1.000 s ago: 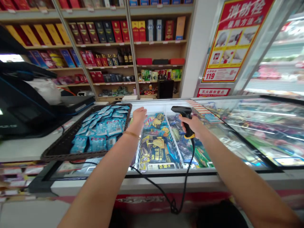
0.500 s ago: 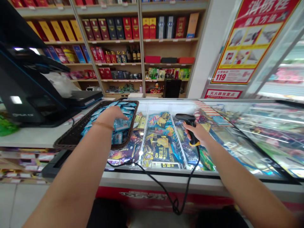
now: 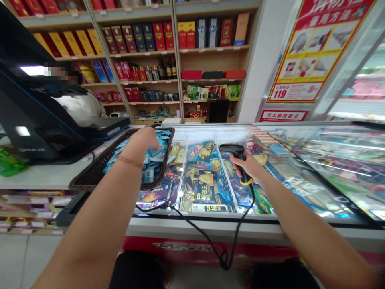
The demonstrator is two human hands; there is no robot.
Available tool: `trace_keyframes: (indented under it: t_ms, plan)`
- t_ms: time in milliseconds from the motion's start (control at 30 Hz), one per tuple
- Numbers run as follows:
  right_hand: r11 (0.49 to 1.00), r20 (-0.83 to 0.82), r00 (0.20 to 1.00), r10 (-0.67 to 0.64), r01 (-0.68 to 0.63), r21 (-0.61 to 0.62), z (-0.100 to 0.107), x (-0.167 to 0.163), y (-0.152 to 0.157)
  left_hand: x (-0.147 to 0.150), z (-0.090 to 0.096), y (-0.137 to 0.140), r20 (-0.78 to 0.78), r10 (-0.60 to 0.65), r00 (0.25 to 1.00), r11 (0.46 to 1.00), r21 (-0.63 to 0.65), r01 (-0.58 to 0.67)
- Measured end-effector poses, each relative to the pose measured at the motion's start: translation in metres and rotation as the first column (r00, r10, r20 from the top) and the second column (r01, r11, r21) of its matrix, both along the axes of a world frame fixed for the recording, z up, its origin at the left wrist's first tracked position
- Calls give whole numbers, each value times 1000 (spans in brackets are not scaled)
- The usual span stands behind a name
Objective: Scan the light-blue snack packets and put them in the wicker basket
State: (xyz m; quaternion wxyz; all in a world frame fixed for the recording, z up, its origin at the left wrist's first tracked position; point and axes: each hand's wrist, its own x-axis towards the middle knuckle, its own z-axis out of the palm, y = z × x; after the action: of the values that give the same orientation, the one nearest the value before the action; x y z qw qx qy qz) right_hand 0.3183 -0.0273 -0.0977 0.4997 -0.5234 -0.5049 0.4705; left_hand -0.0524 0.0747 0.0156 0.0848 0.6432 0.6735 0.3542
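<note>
**Blue glossy plastic sachets (image 3: 148, 175) at my left hand (image 3: 144, 140), black pistol-shaped scanner (image 3: 234, 149) in my right hand (image 3: 249, 165)**

From my end, through the head camera, I see the left hand down over the brown woven rectangular basket (image 3: 96, 168) at the left end of the long white glass-topped freezer (image 3: 195, 228). The sachets lie heaped in that basket, under and around my fingers. The fingers are bent and blurred; I cannot tell whether they pinch one.

My right hand is curled around the scanner's grip, its head turned left above the freezer's bagged goods. A thin black cable (image 3: 224, 260) drops from the yellow-edged base of the grip and knots in front of the freezer. Left of the basket stands a large black terminal (image 3: 18, 116); behind it I make out a person in white (image 3: 80, 107).
</note>
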Motion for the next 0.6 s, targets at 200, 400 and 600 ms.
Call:
trace_keyframes:
  t_ms: [200,400,600]
  plan:
    - [1000,-7,1000,7,-7,12,4,2,-4,73,2,-23,391,-245,887,969,74,236]
    - [1000,-22,1000,-18,18,2,6,6,-4,150,-52,-20,519,-311,796,923,-36,384]
    - [999,-45,999,-24,26,29,1,11,1,172,-97,-11,749,-186,636,918,-99,384]
